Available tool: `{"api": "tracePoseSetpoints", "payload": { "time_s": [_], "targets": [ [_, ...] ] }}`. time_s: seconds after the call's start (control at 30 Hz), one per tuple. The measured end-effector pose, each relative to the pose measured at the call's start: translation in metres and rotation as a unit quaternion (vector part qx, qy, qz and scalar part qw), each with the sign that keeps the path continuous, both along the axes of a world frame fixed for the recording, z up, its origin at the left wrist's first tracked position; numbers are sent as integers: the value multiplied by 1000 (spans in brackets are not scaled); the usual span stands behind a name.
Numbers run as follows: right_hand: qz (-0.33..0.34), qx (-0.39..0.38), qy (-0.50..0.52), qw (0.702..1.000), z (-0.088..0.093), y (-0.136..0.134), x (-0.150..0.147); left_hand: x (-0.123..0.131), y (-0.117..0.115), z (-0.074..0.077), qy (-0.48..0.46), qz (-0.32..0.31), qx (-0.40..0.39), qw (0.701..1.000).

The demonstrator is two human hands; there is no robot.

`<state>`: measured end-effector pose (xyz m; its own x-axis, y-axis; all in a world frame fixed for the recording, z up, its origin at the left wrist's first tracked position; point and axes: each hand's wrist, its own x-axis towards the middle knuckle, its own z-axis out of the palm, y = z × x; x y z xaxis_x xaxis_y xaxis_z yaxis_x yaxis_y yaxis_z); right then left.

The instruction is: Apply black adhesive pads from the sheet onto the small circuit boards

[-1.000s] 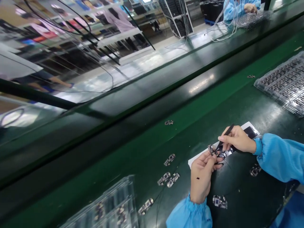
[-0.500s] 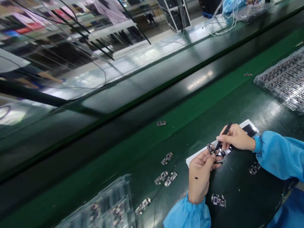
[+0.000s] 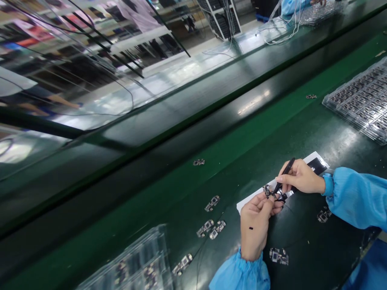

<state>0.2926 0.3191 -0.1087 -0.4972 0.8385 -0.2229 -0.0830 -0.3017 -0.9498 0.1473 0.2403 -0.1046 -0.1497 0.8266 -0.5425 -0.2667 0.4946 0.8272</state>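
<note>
My left hand [image 3: 256,225] pinches a small dark circuit board [image 3: 267,190] between its fingertips, just above a white sheet [image 3: 250,200] lying on the green work surface. My right hand [image 3: 300,177] grips black tweezers [image 3: 284,174] like a pen, with the tip touching the small board. Both arms wear light blue sleeves. A black patch [image 3: 317,164] sits on the far end of the white sheet.
Several loose small boards [image 3: 211,228] lie left of my left hand, one [image 3: 278,255] near my wrist and one [image 3: 323,215] under my right arm. Clear trays of parts stand at the right [image 3: 359,100] and lower left [image 3: 136,266]. Another person's sleeve [image 3: 292,6] shows far back.
Both hands stay together over the white sheet. The tweezers' tip has shifted slightly on the small board. A lone small board on the belt has drifted to the left.
</note>
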Motion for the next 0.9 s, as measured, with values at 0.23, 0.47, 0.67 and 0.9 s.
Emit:
{"api": "tracePoseSetpoints", "payload": {
  "time_s": [0.23,0.47,0.67,0.9],
  "targets": [
    [-21,184,-36,982,10,-6,7,-1,0,4,-7,3,-7,1000],
    [-20,263,-52,963,12,-9,6,-2,1,0,-16,-4,-9,1000],
    [-134,173,-58,974,5,6,12,-3,-3,7,-6,-4,-12,1000],
    [-136,105,-68,983,-23,19,10,-73,72,24,188,38,57,980]
  ]
}}
